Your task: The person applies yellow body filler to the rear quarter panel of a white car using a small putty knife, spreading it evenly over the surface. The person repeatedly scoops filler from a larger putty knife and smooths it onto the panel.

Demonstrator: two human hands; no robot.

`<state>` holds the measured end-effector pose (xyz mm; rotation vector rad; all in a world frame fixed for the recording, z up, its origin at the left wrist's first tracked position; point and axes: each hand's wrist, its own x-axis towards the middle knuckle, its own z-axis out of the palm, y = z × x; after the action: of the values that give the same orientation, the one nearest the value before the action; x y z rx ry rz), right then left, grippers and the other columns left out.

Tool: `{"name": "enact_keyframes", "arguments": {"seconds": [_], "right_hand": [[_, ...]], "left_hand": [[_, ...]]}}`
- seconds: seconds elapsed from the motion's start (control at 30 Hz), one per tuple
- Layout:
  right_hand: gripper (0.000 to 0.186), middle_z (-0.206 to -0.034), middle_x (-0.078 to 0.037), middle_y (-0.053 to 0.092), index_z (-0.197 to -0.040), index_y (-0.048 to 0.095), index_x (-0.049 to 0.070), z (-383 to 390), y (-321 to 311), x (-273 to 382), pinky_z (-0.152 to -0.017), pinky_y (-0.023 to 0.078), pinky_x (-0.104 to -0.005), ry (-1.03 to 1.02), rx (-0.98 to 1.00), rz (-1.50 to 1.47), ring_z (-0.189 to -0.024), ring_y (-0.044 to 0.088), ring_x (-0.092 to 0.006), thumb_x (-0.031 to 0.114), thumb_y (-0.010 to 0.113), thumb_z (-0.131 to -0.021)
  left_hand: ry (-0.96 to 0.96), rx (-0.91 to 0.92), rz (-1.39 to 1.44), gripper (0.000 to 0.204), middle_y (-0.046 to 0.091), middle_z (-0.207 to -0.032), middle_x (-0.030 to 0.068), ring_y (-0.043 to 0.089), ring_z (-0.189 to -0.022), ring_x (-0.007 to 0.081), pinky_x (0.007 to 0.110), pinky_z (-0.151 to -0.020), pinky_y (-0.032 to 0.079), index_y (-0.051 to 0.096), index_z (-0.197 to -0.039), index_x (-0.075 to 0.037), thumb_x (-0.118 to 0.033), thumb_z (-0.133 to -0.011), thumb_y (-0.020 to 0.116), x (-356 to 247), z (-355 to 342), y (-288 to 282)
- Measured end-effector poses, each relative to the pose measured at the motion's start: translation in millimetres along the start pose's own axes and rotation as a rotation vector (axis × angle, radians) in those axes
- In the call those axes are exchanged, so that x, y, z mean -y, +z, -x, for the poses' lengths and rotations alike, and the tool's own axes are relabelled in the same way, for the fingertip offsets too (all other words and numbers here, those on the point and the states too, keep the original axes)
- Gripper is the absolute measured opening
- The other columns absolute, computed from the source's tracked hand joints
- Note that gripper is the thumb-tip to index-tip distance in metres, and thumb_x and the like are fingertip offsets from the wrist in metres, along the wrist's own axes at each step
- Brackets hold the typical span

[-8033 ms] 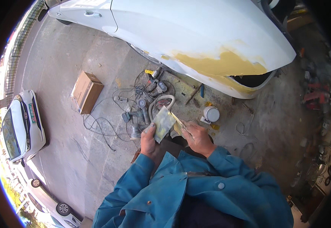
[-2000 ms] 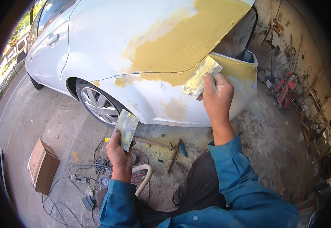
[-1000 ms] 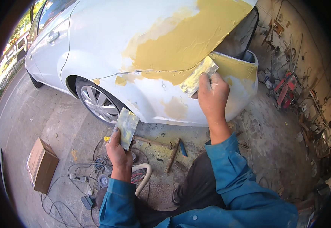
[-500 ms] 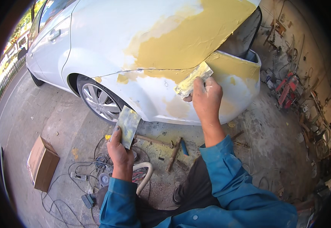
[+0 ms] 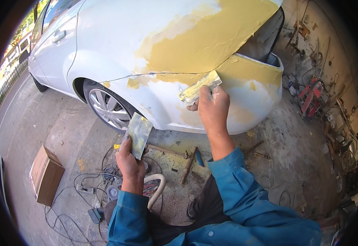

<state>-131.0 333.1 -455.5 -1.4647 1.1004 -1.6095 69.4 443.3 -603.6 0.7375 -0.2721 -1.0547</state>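
Note:
My right hand [image 5: 212,108] is closed round a putty-smeared flat spreader [image 5: 200,87], which lies near or against the car's rear panel just under the seam; contact cannot be made out for certain. Yellow body filler [image 5: 191,49] covers a wide patch of the white car [image 5: 109,45] above the seam and spreads onto the bumper [image 5: 224,117]. Lower and to the left, my left hand [image 5: 130,167] grips a thin grey plate [image 5: 138,134] streaked with filler, held up in front of the rear wheel [image 5: 108,107] and apart from the car.
A cardboard box [image 5: 47,175] stands on the ground at the left. Cables, a pale hose [image 5: 158,188] and a hammer [image 5: 188,166] lie below my hands. Along the right wall sit a red metal tool [image 5: 311,97] and assorted clutter.
My right hand has moved left along the bumper with the spreader, away from the lamp opening. The left hand and its plate have stayed nearly still.

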Motion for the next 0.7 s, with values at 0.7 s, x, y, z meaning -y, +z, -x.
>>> {"name": "enact_keyframes", "arguments": {"seconds": [0.7], "right_hand": [[0.023,-0.069,-0.011,0.059,-0.079,0.054,-0.009,3,50,-4,-0.054,0.064,-0.0409,0.154,0.012,-0.345,-0.05,0.063,-0.0222,0.003,0.046,-0.097]], "left_hand": [[0.016,-0.001,-0.007,0.037,0.077,-0.108,0.015,0.076,-0.08,0.0249,0.037,-0.063,0.062,0.068,-0.127,0.007,-0.023,-0.109,0.059,-2,-2,-3]]}}
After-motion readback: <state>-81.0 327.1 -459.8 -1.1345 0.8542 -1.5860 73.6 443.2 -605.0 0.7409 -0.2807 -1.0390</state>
